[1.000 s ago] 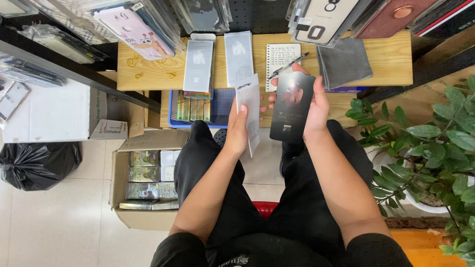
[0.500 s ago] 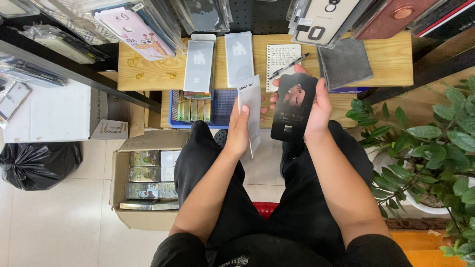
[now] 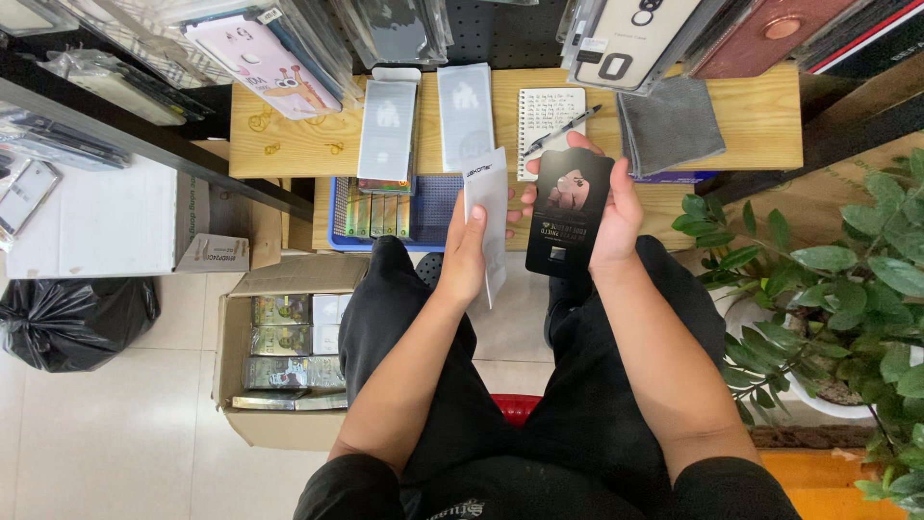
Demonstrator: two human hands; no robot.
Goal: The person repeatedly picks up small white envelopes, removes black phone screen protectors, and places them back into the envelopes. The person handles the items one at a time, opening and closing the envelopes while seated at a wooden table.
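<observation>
I hold two flat packets up in front of me, over my knees and just short of the table point(image 3: 289, 144) — one in each of my hands. My right hand point(image 3: 616, 217) grips a black glossy sleeve point(image 3: 568, 214), thumb on the left edge and fingers wrapped round the right, so its printed face looks straight up at me; its long axis runs near to far, tilted a little to the right at the far end. My left hand point(image 3: 469, 255) pinches a thin white envelope point(image 3: 489, 220) by its near left edge, and I see it almost edge-on, its long axis also running near to far. The two packets stand just beside each other, the white one left of the black one, with a narrow gap between; I cannot tell whether they touch lower down. The black sleeve looks stiff and shiny, the white one papery and slim. Beyond them on the pale wooden table lie two more grey-white flat packets point(image 3: 423, 123), a spiral notepad point(image 3: 549, 120) with a pen point(image 3: 563, 130) across it, and a folded grey cloth point(image 3: 669, 125) to the right. A cardboard box point(image 3: 279, 366) of stock sits on the floor at my left.
</observation>
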